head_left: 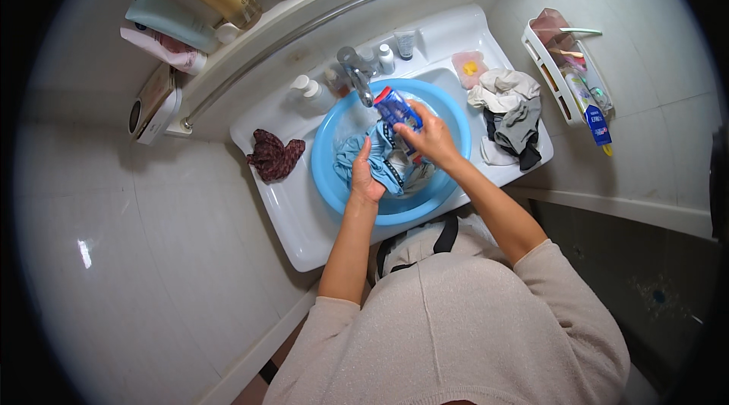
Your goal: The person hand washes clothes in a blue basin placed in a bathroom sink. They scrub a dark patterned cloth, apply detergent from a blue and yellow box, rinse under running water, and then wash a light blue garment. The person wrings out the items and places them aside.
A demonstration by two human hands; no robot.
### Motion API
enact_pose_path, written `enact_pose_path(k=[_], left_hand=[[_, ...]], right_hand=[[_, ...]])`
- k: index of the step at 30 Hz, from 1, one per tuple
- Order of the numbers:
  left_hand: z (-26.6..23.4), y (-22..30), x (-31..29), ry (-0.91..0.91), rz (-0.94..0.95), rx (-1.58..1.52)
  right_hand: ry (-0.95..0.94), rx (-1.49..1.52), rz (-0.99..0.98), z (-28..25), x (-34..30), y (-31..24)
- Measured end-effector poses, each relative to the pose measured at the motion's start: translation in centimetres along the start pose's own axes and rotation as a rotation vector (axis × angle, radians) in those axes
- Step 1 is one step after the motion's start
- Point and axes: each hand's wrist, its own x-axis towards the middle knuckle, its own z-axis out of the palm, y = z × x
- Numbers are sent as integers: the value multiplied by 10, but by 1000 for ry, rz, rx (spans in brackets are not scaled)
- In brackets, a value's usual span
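Observation:
A light blue basin (pixel 328 191) sits in the white sink (pixel 301 242). Inside it is wet clothing, among it a light blue garment (pixel 350 156) with dark dotted trim. My left hand (pixel 367 179) is closed on that garment, thumb upward, its other fingers partly hidden by the cloth. Over the basin, my right hand (pixel 431 136) grips a blue bottle (pixel 396 110) with a red top, tilted with the top toward the faucet. Whether anything flows from the bottle I cannot make out. The metal faucet (pixel 355 71) reaches over the basin's far rim.
A dark patterned cloth (pixel 275 155) lies on the sink's left side. White, grey and black clothes (pixel 513 118) are heaped at the right, near yellow soap (pixel 470 68) on a pinkish dish. A pump bottle (pixel 307 89) stands behind. A wall rack (pixel 548 67) and cosmetics shelf (pixel 282 16) border the sink.

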Motion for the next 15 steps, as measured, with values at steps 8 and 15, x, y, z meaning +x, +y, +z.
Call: enact_pose_path(k=[8, 15], left_hand=[[10, -14, -9, -41, 118, -2], [-37, 4, 5, -122, 101, -96]], right_hand=[[-115, -447, -364, 7, -11, 9], [-211, -309, -279, 26, -50, -21]])
